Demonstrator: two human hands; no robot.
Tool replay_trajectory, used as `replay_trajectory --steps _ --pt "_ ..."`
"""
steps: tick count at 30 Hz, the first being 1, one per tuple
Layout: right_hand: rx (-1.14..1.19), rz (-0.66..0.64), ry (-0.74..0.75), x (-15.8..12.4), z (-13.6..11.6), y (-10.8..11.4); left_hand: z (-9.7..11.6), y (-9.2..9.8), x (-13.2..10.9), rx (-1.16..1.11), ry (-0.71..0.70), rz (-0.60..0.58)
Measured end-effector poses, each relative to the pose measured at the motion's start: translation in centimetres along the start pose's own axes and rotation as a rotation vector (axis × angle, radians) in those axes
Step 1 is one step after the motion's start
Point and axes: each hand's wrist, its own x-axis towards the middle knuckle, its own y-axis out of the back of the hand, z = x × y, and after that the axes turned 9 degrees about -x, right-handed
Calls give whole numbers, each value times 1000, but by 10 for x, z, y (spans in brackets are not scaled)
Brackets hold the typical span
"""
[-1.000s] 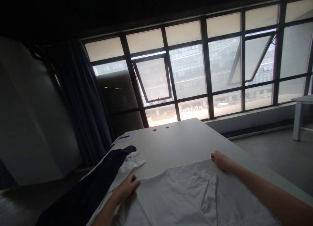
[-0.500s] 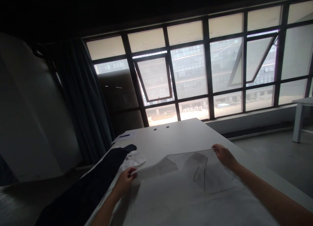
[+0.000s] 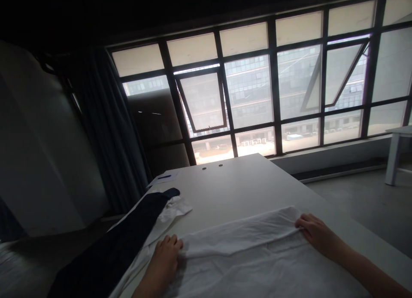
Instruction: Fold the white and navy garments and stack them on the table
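Observation:
A thin white cloth (image 3: pixel 244 255) lies spread over the near part of the white table (image 3: pixel 225 186), wrinkled, with its far edge turned back in a band. My left hand (image 3: pixel 165 257) is closed at the left end of that band, its fingertips partly hidden. At the right end, my right hand (image 3: pixel 317 233) pinches the cloth between thumb and fingers. Left of my left hand lies a dark navy cloth (image 3: pixel 122 238), with a crumpled white fabric (image 3: pixel 175 210) beside its far end.
A blue pen (image 3: pixel 165 176) rests on a paper sheet (image 3: pixel 157 180) at the far left corner of the table. Windows (image 3: pixel 247 92) stand behind it, some tilted outward. A dark curtain (image 3: pixel 109 126) hangs at left, and another white table (image 3: pixel 395 147) stands at right.
Both hands have lowered the raised white cloth to the table and moved nearer to me. Its far edge is now turned back, and the string-like lines on it no longer show.

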Motion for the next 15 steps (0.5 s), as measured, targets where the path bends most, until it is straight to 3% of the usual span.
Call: replay_trajectory --steps 4,8,11,15 --pt "47 -11 -25 2 -2 3 69 -4 4 -217 -149 -12" --pt "61 20 -31 -2 3 3 121 -30 8 -394 -281 -31" --pt "54 71 -76 -5 10 -2 131 -48 11 -497 -309 51" --pt "53 102 -121 -7 15 -3 123 -59 14 -570 -311 92"
